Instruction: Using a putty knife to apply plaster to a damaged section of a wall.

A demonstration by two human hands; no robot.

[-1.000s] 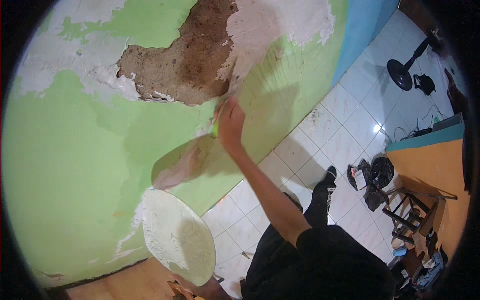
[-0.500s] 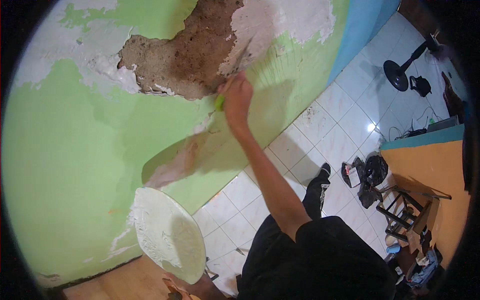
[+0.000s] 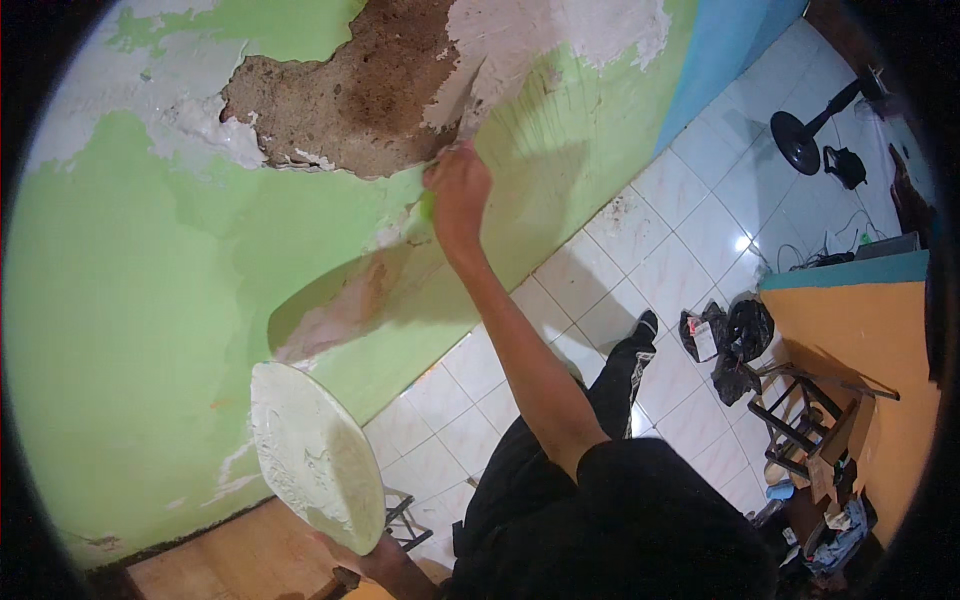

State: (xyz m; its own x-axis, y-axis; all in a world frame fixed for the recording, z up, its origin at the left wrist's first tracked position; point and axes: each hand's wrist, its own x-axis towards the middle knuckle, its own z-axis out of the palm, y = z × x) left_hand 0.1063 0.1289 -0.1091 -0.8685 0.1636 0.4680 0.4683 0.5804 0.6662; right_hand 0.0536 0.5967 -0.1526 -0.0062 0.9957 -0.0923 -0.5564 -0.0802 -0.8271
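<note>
My right hand [image 3: 460, 190] is closed round a putty knife with a green handle [image 3: 428, 207]. Its thin blade lies against the wall, over a smear of pale filler beside a patch of bare brown masonry [image 3: 370, 95]. Lower left, my left hand [image 3: 372, 560] grips the bottom end of a pale oval tray [image 3: 372, 500]. White paste [image 3: 300, 440] is spread thickly over the tray. The green wall [image 3: 130, 300] has broad white filled areas [image 3: 190, 80] around the bare patch.
A wooden tabletop [image 3: 230, 555] meets the wall at lower left. On the tiled floor [image 3: 640, 240] are black plastic bags [image 3: 745, 335], a black stool [image 3: 800, 430] lying against an orange partition [image 3: 860, 330], and a fan [image 3: 795, 142] at upper right.
The wall, both hands and the tray have shifted slightly left and up in the picture together. The putty knife stays at the lower right edge of the bare patch.
</note>
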